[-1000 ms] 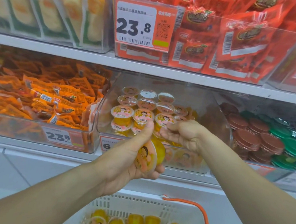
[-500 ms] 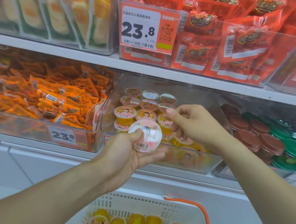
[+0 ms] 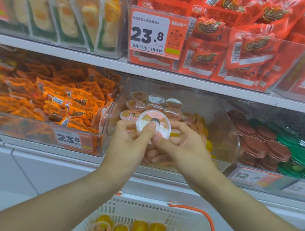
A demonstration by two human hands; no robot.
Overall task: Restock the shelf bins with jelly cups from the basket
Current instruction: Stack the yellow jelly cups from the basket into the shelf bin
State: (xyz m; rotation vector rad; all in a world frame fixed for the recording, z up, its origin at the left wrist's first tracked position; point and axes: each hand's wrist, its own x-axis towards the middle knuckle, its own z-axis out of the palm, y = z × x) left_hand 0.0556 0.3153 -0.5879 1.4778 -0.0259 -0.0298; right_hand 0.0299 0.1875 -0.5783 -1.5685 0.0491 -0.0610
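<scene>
I hold one small round clear-plastic jelly cup with a pink and white cartoon foil lid [image 3: 154,124] in front of the clear plastic shelf bin [image 3: 225,124] on the middle shelf. The cup is tipped so its flat lid faces back toward me and slightly upward; its short axis, from lid to base, points away from me into the bin. My left hand [image 3: 128,146] grips the cup from the lower left, thumb curled onto the lid's lower edge. My right hand [image 3: 180,146] pinches it from the lower right, thumb on the rim, the other fingers curled behind and beneath it. Both hands touch the same cup and each other.

Inside the bin, more jelly cups with the same lids [image 3: 138,103] stand upright in rows at the back left. Below my forearms, a white slotted plastic basket with an orange handle [image 3: 159,213] holds yellow jelly cups [image 3: 140,230] lying in a loose pile.
</scene>
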